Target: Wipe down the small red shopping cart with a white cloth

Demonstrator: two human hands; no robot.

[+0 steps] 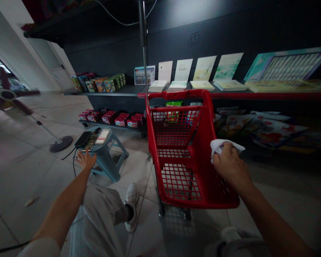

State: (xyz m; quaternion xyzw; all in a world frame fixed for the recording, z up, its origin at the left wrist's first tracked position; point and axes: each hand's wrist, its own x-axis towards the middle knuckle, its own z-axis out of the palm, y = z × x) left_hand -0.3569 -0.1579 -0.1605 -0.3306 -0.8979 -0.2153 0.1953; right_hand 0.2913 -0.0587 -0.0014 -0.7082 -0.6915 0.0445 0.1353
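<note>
Head view: right hand point(230, 163) clamps a partly hidden white cloth point(216, 145) at the red cart point(202, 139), left hand point(86, 160) fingers apart

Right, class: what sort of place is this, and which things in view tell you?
Probably a shop, or a space set up like one: a red shopping cart stands before a dark display shelf, with rows of small red boxes lower down.

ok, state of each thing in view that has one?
Red plastic shopping cart: upright
Crumpled white cloth: bunched in bare right hand
Bare right hand: closed on cloth
Grey-blue plastic stool: upright, things on top
Flat black rectangular device: lying on stool
Bare left hand: open, near stool
Dark-bladed floor fan: standing; can't tell if spinning
</note>
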